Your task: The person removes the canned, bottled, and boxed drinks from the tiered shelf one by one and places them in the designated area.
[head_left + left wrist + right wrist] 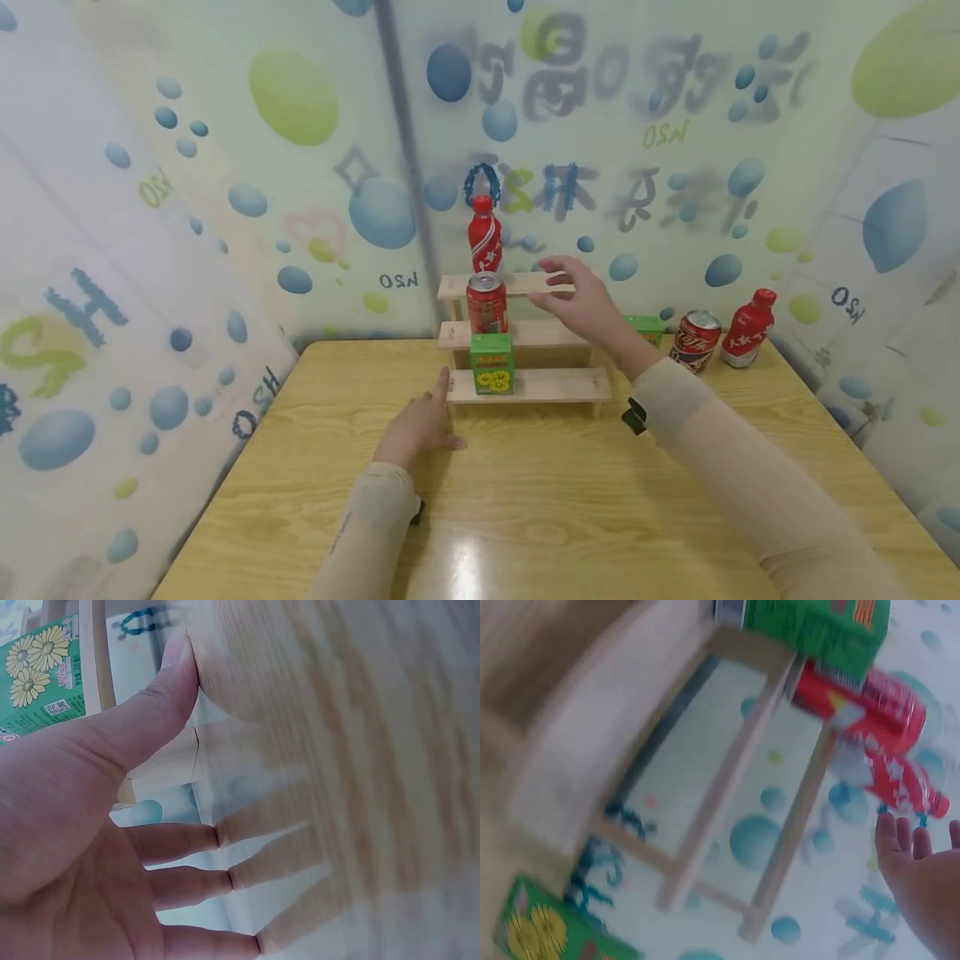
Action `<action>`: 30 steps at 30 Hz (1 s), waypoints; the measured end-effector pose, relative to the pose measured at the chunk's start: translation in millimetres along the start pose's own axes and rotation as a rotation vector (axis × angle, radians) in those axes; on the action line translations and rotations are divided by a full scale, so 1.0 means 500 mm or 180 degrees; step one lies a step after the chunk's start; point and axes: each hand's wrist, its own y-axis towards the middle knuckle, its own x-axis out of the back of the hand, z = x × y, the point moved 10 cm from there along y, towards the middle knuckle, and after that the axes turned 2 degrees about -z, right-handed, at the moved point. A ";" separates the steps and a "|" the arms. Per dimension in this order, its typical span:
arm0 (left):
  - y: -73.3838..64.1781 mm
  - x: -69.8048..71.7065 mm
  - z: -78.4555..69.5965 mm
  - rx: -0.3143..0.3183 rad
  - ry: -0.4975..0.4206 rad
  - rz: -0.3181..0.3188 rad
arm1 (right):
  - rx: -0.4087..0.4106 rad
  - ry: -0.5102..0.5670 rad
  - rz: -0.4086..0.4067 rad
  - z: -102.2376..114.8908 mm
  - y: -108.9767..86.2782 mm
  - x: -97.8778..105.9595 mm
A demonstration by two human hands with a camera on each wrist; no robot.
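Bubble-patterned walls (322, 183) back the right hand (581, 302), wrist (636, 354) partly hiding 1 green carton (648, 328).

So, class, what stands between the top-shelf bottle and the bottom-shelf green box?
A red can, on the middle shelf, as the head view shows.

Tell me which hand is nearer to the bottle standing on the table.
Right. The right hand is raised left of the bottle; the left hand is farther left, at the wooden shelf.
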 end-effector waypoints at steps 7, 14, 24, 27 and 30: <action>0.000 0.002 -0.005 0.0032 -0.0068 0.0026 | -0.0290 0.0110 0.0210 -0.055 -0.046 -0.115; -0.002 0.001 0.000 0.0024 -0.0027 -0.0004 | -0.0366 0.0245 0.0283 -0.100 -0.077 -0.192; -0.010 0.005 -0.004 -0.0024 -0.0080 -0.0038 | -0.0544 0.0416 -0.0057 -0.121 -0.080 -0.207; -0.012 0.008 -0.004 -0.0023 -0.0120 -0.0037 | -0.0746 0.0683 -0.0187 -0.132 -0.077 -0.211; -0.012 0.008 -0.003 -0.0031 -0.0148 -0.0030 | -0.0921 0.0915 -0.0294 -0.143 -0.077 -0.218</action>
